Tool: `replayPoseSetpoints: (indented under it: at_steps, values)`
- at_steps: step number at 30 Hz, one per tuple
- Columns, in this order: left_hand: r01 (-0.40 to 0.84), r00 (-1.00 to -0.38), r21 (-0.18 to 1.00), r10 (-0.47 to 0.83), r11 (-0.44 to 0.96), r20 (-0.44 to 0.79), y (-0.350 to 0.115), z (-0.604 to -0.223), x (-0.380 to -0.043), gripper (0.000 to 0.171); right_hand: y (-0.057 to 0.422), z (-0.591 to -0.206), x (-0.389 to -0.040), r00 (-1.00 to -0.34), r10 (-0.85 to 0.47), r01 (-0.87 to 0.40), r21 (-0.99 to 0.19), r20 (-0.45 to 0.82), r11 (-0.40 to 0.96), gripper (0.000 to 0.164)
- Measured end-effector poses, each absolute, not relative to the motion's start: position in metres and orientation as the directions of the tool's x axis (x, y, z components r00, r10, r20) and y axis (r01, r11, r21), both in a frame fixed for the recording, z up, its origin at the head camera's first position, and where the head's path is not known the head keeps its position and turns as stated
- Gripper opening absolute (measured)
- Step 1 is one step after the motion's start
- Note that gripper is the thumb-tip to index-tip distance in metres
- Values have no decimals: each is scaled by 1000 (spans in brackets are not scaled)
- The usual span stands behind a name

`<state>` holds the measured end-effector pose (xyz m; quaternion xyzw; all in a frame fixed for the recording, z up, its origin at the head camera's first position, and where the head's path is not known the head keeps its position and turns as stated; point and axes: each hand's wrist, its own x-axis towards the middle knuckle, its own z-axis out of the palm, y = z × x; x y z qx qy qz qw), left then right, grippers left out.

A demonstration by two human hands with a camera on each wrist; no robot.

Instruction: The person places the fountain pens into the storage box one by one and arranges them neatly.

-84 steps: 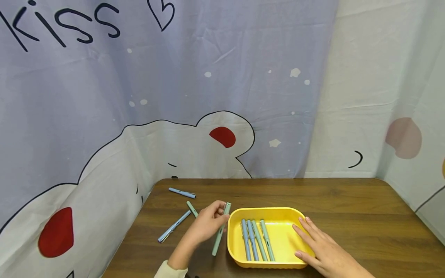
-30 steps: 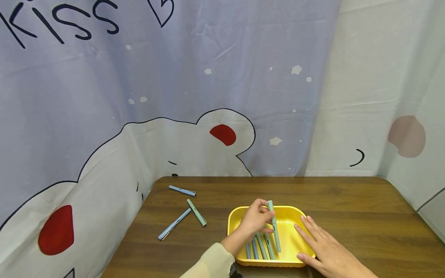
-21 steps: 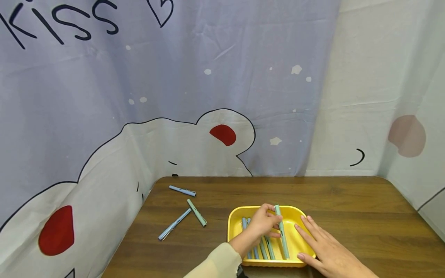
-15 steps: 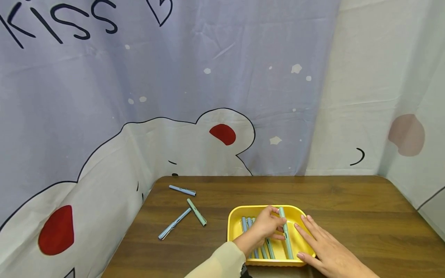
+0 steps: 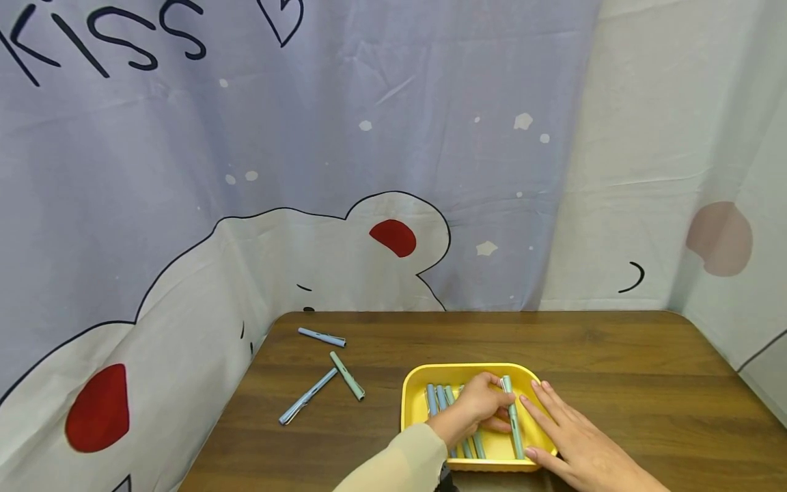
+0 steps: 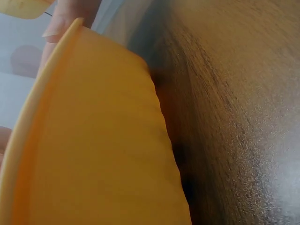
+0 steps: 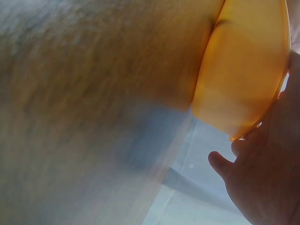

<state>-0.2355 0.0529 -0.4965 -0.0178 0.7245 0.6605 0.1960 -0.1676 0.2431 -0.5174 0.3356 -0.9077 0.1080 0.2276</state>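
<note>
In the head view my left hand (image 5: pixel 478 404) reaches into the yellow tray (image 5: pixel 467 367) and pinches a light green pen (image 5: pixel 515 427) near its upper part. That pen stands over the tray's right side, its lower end by the front wall. Two blue pens (image 5: pixel 431 399) and two green ones lie side by side in the left half, partly hidden by my left hand. My right hand (image 5: pixel 574 437) rests on the right rim with fingers spread and straight. Both wrist views show the tray's outer wall (image 6: pixel 103 131) close up; the right wrist view also shows my right hand (image 7: pixel 267 173).
On the wooden table (image 5: pixel 602 355), left of the tray, lie a blue pen (image 5: pixel 322 337) at the back, a green pen (image 5: pixel 347 376) and another blue pen (image 5: pixel 307 396) close to its end. A printed curtain (image 5: pixel 295 137) hangs behind the table.
My left hand has carried the green pen from left of the tray into it, then rightward and lower, away from the other pens. The right hand has stayed at the rim.
</note>
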Motion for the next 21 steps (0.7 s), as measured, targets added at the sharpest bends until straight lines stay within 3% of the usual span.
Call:
replayPoseSetpoints:
  at_steps: [13, 21]
  values:
    - [-302, -916, 936, 219, 178, -337, 66, -498, -236, 17, 243, -519, -168, -722, -527, -624, -92, 449, 776, 75]
    - [-248, -932, 902, 165, 353, -321, 68, -490, -229, 26, 242, -519, -168, -725, -522, -621, -100, 449, 777, 74]
